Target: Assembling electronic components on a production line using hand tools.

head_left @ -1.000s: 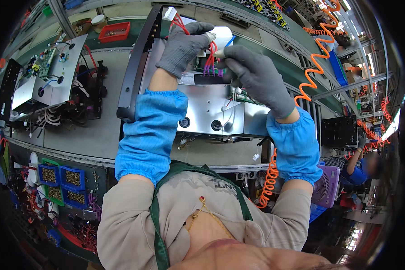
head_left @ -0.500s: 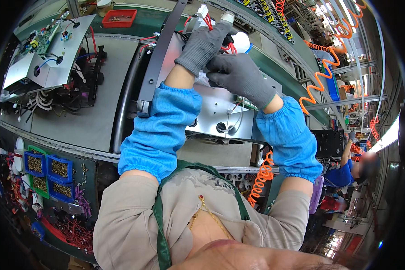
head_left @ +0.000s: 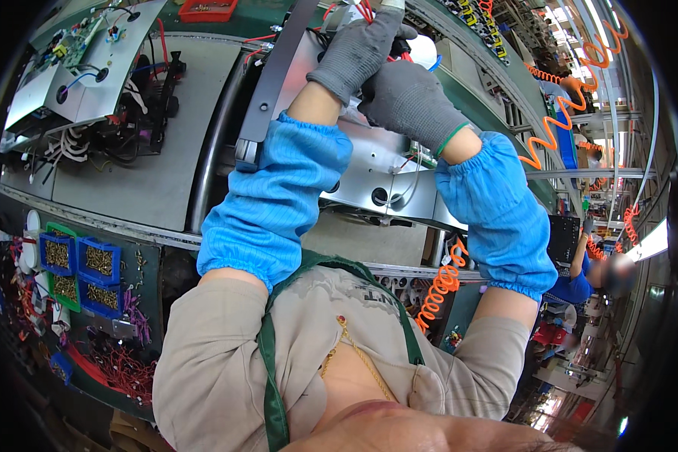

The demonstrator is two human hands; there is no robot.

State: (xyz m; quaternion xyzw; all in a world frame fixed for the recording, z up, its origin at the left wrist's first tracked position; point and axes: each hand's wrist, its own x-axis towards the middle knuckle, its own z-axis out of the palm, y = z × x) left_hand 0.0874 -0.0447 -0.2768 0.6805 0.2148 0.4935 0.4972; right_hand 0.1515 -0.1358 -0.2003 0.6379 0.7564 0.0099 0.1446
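Extending over the silver sheet-metal chassis (head_left: 363, 154), the person's left hand (head_left: 360, 54), in a grey knitted glove (head_left: 345, 69), appears clamped on thin red insulated wires (head_left: 365, 10), presumably to keep them bunched above it, while the similarly gloved right hand (head_left: 414, 104) sits just beside, its grip hidden and impossible to tell.

Dark block lettering (head_left: 382, 299) runs across the chest of the person's beige fabric shirt (head_left: 297, 328), just beside the right strap of the dark green cloth apron (head_left: 410, 336); only a few capitals stand out. Other markings are too small or blurred to read.
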